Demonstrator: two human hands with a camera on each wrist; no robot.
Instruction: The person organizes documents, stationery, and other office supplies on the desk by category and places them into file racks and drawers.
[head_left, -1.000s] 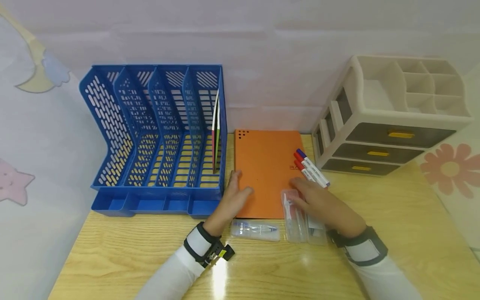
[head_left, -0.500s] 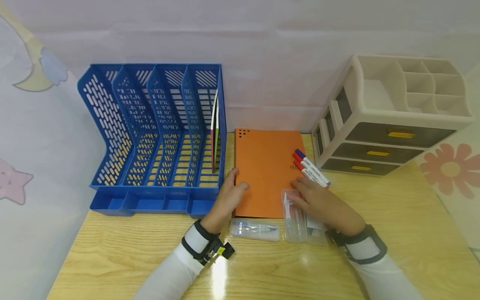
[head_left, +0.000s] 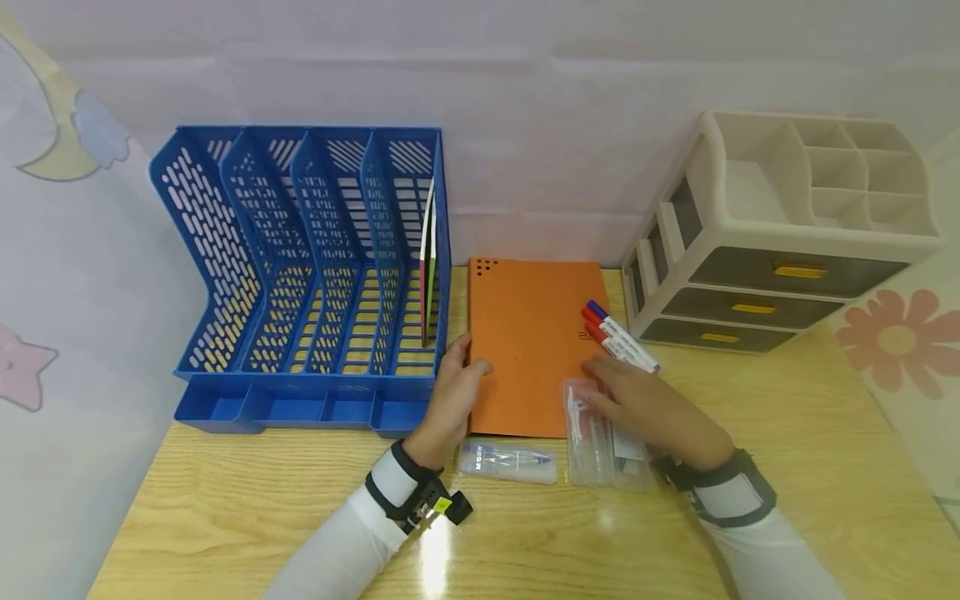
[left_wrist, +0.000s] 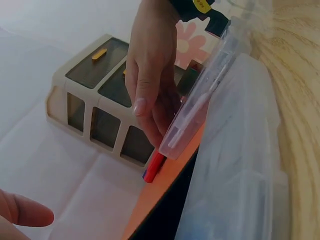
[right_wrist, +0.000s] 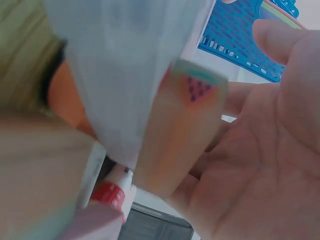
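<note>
Head view: orange folder [head_left: 527, 346] partly hidden by clear cases [head_left: 591, 454], right hand [head_left: 654, 408].

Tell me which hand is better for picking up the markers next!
Probably the right hand: it is close to the markers, while the left hand is at the left edge of the orange folder.

"Read anything?"
"On my feed, letters on the crosswise clear case [head_left: 517, 464] look like M&G."
"The orange folder [head_left: 528, 367]?"
"Markers [head_left: 624, 337] partly cover its lettering; I can't make it out."
"Marker labels?"
"Too small for me, like the yellow wrist tag [left_wrist: 202, 5]."
</note>
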